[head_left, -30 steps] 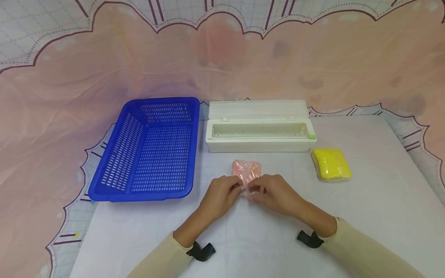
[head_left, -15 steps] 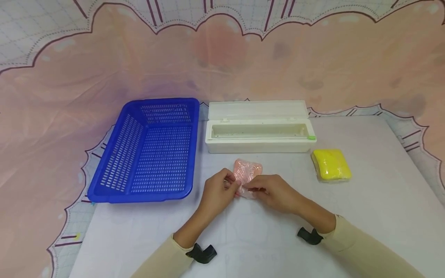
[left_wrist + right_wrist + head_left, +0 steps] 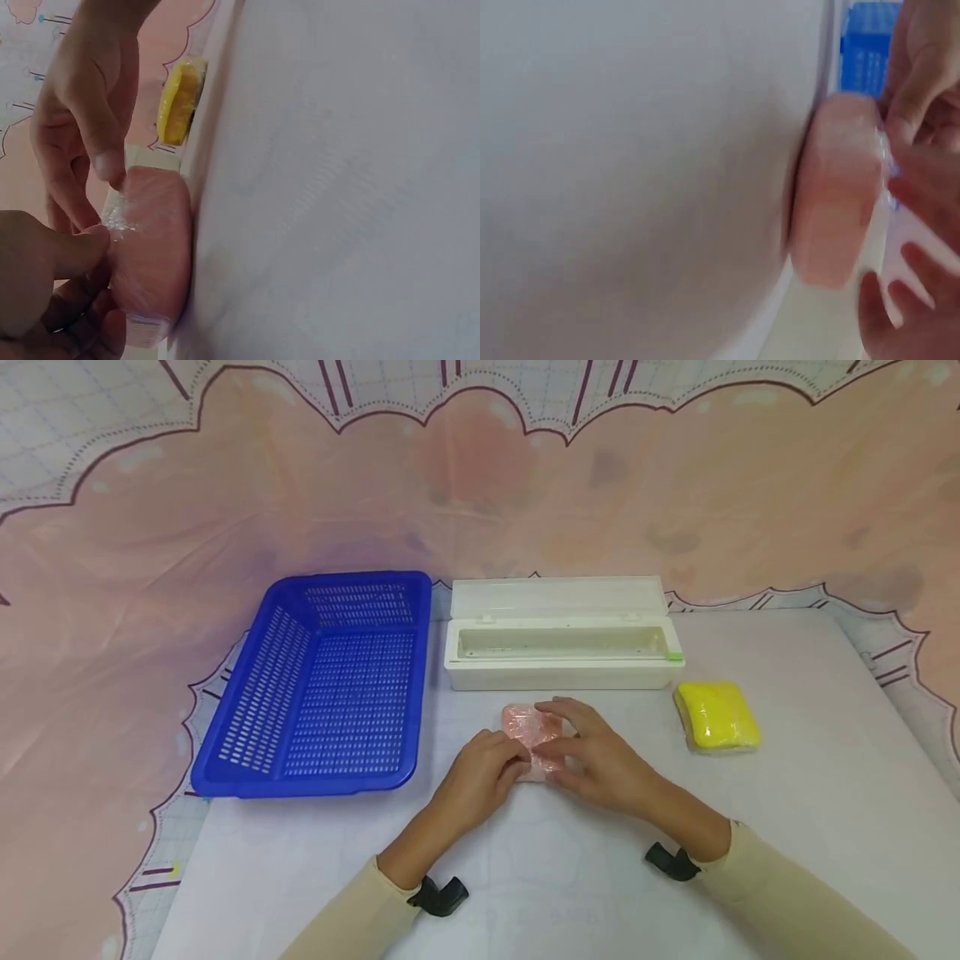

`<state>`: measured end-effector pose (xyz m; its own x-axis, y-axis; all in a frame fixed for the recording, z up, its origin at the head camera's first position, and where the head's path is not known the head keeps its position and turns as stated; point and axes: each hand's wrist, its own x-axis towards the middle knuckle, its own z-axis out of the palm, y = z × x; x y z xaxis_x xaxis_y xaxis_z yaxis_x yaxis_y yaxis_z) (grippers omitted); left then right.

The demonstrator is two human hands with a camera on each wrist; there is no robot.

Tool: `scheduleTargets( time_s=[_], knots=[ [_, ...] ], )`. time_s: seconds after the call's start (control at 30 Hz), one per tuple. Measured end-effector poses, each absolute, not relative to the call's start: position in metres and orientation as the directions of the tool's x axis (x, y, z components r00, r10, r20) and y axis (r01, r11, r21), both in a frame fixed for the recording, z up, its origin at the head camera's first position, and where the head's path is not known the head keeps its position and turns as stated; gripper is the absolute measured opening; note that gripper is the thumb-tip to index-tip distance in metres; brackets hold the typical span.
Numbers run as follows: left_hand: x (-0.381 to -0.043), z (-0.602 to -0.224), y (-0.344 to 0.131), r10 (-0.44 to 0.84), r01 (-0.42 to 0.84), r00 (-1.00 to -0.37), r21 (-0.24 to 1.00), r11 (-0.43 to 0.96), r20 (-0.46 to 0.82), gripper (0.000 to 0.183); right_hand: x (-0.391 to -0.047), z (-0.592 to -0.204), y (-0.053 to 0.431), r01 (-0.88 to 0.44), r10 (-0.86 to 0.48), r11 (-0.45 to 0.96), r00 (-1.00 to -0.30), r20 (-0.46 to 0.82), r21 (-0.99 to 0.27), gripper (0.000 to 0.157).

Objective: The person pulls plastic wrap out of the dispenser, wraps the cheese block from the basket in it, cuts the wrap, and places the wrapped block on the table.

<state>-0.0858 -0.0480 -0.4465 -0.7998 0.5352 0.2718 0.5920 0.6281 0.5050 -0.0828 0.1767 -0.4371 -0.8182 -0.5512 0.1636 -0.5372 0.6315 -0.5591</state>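
A pink block (image 3: 519,720) in clear plastic wrap lies on the white cloth, in front of a long white box. On its left side my left hand (image 3: 480,777) pinches the wrap between thumb and fingers at the top of the block. My right hand (image 3: 603,764) is at the right side with fingers spread, fingertips at the block's top and edge. In the left wrist view the wrap shines in creases on the pink block (image 3: 154,255). The right wrist view shows the smooth side of the pink block (image 3: 836,195); the right fingers there are apart.
A blue perforated basket (image 3: 416,710) stands at the left. Behind the block is the long white box (image 3: 562,677), lid raised, with a small green piece at its right end. A yellow wrapped block (image 3: 716,716) lies to the right. A patterned cloth hangs behind.
My right hand's fingers have gone from gathered at the wrap to spread over the block's right side. The block tilted slightly, then straightened. My left hand has stayed at the wrap.
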Motion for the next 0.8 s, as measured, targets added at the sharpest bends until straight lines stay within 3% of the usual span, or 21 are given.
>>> scheduleTargets(
  time_s=[0.27, 0.4, 0.5, 0.67, 0.8],
  knots=[
    [-0.089, -0.453, -0.042, 0.43, 0.545, -0.839, 0.51, 0.666, 0.334, 0.004, -0.089, -0.434, 0.184, -0.652, -0.692, 0.674, -0.722, 0.011, -0.346, 0.034],
    [-0.087, -0.452, -0.044, 0.503, 0.602, -0.797, 0.37, 0.708, 0.335, 0.008, -0.091, -0.431, 0.188, -0.685, -0.721, 0.667, -0.692, -0.023, -0.292, 0.05],
    [-0.087, -0.449, -0.049, 0.585, 0.639, -0.769, 0.278, 0.717, 0.26, 0.018, -0.094, -0.431, 0.19, -0.717, -0.75, 0.639, -0.661, -0.021, -0.278, 0.058],
    [-0.094, -0.448, -0.054, 0.659, 0.657, -0.746, 0.276, 0.702, 0.098, 0.036, -0.1, -0.437, 0.19, -0.772, -0.786, 0.58, -0.614, 0.073, -0.259, 0.048],
    [-0.1, -0.454, -0.055, 0.675, 0.66, -0.732, 0.339, 0.671, 0.088, 0.031, -0.104, -0.44, 0.187, -0.782, -0.787, 0.586, -0.612, 0.083, -0.214, 0.037]
  ],
)
